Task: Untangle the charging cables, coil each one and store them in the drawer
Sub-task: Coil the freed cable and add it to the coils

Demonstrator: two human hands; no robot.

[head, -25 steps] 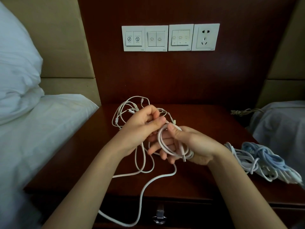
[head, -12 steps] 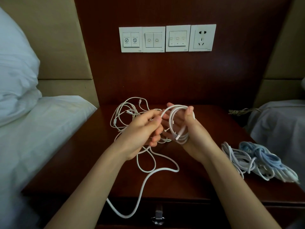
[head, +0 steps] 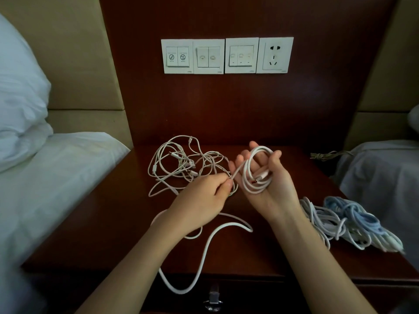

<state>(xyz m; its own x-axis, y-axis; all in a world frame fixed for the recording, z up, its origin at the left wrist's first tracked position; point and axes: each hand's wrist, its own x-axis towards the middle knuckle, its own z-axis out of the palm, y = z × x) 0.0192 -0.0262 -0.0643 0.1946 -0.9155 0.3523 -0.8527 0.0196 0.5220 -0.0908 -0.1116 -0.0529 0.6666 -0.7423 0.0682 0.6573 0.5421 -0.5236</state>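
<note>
1. Right hand (head: 265, 184) wears the white coil (head: 249, 177) over spread fingers, thumb clamping; left hand (head: 201, 200) pinches its tail (head: 237, 173).
2. Risk: tail could snag the table's (head: 118, 223) tangle (head: 181, 164) at eleven o'clock, dragging it.

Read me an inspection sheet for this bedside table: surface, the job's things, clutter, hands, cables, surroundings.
Surface: dark wooden nightstand top; the drawer below looks shut, handle showing.
Job's things: white cable partly coiled on the right hand; tangle of thin cables at the back; bundled white and blue cables at the right edge.
Clutter: nothing seen.
Hands: left hand pinches the white cable beside the coil; right hand holds the coil, palm up.
Cables: the white cable's loose tail hangs over the front edge.
Surroundings: switch panel and socket on the wall; left bed; right bed; tan cord at the back right.
</note>
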